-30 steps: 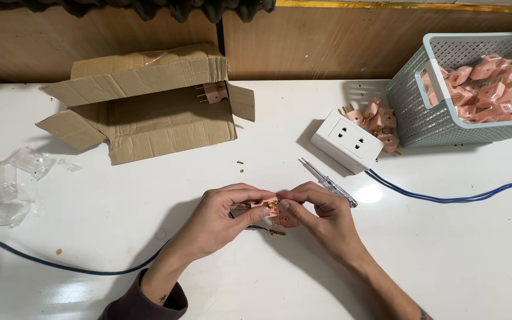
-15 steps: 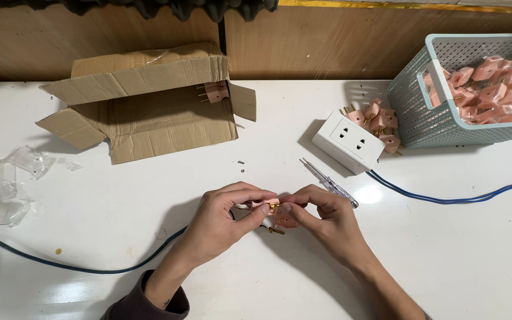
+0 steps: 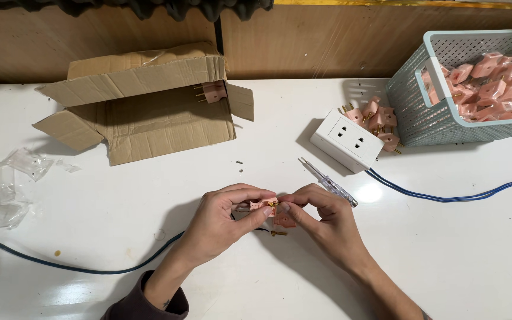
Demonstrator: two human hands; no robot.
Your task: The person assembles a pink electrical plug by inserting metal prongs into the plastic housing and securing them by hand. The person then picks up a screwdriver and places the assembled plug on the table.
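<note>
Both of my hands meet over the middle of the white table (image 3: 90, 213). My left hand (image 3: 223, 219) pinches a small pink plug part (image 3: 263, 205) with a brass piece on it. My right hand (image 3: 321, 216) grips the same part from the right side, fingertips touching it, and a second pink piece (image 3: 284, 221) shows under its fingers. A loose brass screw (image 3: 278, 233) lies on the table just below the hands. A blue cable (image 3: 78, 268) runs from the hands off to the left edge.
A torn cardboard box (image 3: 143, 106) lies at the back left with one pink plug (image 3: 213, 92) in it. A white socket block (image 3: 346, 140), a clear-handled tester screwdriver (image 3: 329, 182), a pile of pink plugs (image 3: 377, 118), a teal basket (image 3: 413, 95) of plugs, and plastic wrap (image 3: 7, 186).
The hands stay in place over the table; the fingers have shifted slightly on the pink part. Nothing else has moved.
</note>
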